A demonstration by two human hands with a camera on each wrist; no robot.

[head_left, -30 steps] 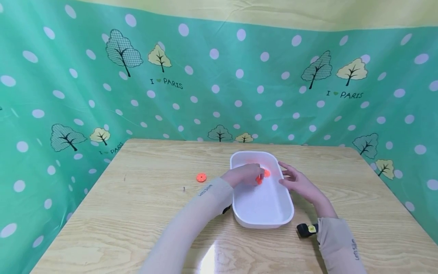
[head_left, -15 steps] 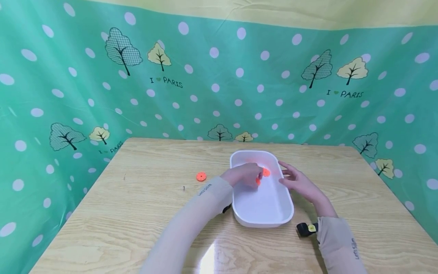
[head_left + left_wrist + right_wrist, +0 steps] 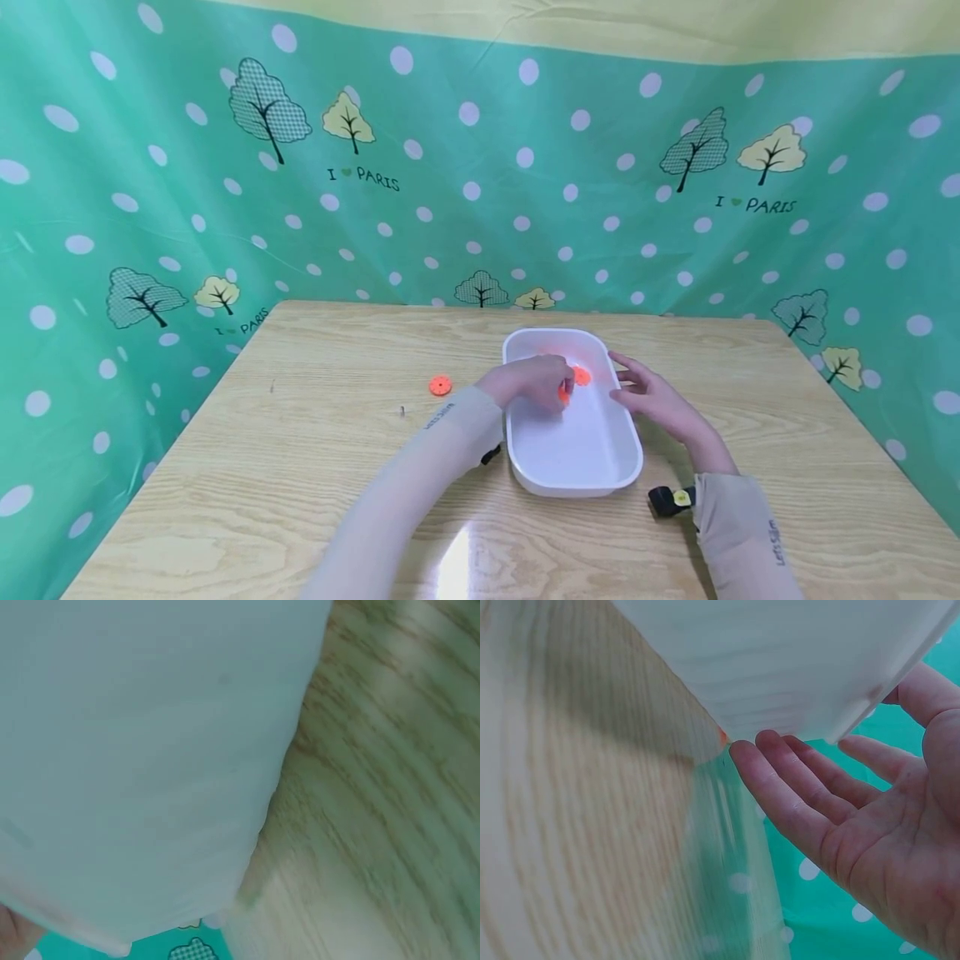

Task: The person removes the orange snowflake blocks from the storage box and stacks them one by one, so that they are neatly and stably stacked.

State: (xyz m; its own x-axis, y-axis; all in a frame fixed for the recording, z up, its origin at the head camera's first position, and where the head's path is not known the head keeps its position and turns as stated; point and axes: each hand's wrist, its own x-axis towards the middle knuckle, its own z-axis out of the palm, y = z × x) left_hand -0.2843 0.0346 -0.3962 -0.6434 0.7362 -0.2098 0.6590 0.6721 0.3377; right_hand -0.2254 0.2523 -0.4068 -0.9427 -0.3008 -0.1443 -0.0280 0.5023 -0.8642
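A long white plastic tub point(image 3: 573, 454) stands on the table. My left hand point(image 3: 543, 382) reaches into it over the left rim, its curled fingers holding a small orange piece point(image 3: 564, 397), partly hidden. Just beyond the fingers another orange piece point(image 3: 582, 377) lies inside, near the far end. My right hand point(image 3: 660, 404) holds the tub's right side. The right wrist view shows several fingers point(image 3: 795, 795) along the outer wall, with the thumb hooked over the rim. Only the tub's pale outer wall point(image 3: 150, 772) and a sliver of skin fill most of the left wrist view.
A round orange disc point(image 3: 440, 386) with a small centre hole lies on the wooden table point(image 3: 247, 467), left of the tub. A tiny dark mark or bit point(image 3: 402, 411) is near it. Behind the table hangs a green dotted curtain point(image 3: 420, 183).
My left hand has shifted slightly left inside the tub, along with the orange piece in its fingers. The right hand stays at the tub's side.
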